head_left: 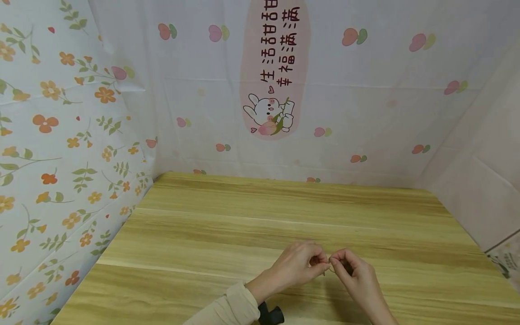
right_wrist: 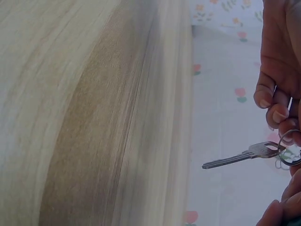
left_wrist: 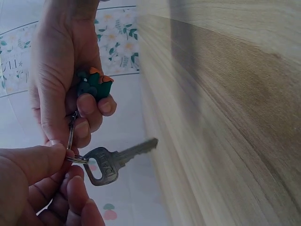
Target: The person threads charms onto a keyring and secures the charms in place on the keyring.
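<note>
Both hands meet over the table at the lower middle of the head view. My left hand (head_left: 300, 262) pinches a metal key ring (left_wrist: 77, 159) between thumb and fingers. From this ring a silver key (left_wrist: 115, 162) sticks out sideways, its blade free; the right wrist view also shows the key (right_wrist: 249, 153). Opposite, my right hand (head_left: 359, 275) holds the keychain, its fingertips right at the ring. A small dark green charm (left_wrist: 96, 87) with orange parts, joined to the ring by a short chain, lies within the right hand's curled fingers.
The wood-grain table (head_left: 195, 243) spreads beneath the hands. Printed cloth (head_left: 195, 99) hangs behind it and at both sides. A black object (head_left: 271, 314) shows beside the light sleeve (head_left: 231, 307) at the bottom edge.
</note>
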`<action>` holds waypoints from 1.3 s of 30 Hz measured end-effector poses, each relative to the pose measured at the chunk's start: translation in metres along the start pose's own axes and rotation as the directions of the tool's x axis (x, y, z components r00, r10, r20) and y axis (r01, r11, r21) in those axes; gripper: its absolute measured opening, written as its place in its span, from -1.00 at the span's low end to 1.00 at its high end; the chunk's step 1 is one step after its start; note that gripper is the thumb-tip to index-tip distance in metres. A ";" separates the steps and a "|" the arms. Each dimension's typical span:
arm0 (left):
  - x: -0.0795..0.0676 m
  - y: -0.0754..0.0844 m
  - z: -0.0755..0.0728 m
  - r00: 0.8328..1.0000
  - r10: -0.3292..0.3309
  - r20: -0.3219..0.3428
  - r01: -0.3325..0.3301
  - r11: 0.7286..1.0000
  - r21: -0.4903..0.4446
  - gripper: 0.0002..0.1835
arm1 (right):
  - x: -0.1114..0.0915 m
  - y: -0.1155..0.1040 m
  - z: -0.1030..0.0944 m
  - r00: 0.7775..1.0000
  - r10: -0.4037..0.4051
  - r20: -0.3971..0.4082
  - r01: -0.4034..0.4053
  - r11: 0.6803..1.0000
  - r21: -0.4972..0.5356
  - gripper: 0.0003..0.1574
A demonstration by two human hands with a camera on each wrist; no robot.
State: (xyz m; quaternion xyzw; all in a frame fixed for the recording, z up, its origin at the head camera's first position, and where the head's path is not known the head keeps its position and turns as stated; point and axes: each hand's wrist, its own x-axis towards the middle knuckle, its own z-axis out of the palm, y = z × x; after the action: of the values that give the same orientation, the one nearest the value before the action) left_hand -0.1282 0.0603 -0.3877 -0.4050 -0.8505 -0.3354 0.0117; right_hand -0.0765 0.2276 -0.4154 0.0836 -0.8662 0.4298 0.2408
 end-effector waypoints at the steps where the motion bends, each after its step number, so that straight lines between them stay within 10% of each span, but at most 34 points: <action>1: 0.000 0.000 0.000 1.000 0.007 -0.006 -0.007 1.000 0.001 -0.89 | 0.000 0.000 0.000 1.000 0.017 0.005 -0.017 1.000 0.003 -0.75; 15: -0.002 -0.003 0.001 0.999 0.029 -0.043 -0.031 0.998 -0.049 -0.93 | 0.005 -0.004 -0.009 0.945 0.287 0.160 -0.309 0.941 0.141 -0.88; 25: -0.001 -0.002 0.002 1.000 -0.023 -0.002 0.023 0.998 -0.050 -0.91 | 0.001 0.000 -0.001 0.998 0.049 0.041 -0.051 0.997 0.053 -0.77; 39: -0.003 -0.002 0.002 0.998 -0.025 -0.058 0.020 0.997 -0.073 -0.91 | 0.003 -0.003 -0.006 0.977 0.182 0.111 -0.193 0.976 0.101 -0.87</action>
State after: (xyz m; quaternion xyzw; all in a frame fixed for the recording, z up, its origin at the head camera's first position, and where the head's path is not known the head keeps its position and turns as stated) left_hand -0.1273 0.0589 -0.3916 -0.3854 -0.8416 -0.3779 0.0185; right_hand -0.0763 0.2306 -0.4084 0.0365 -0.8559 0.4935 0.1501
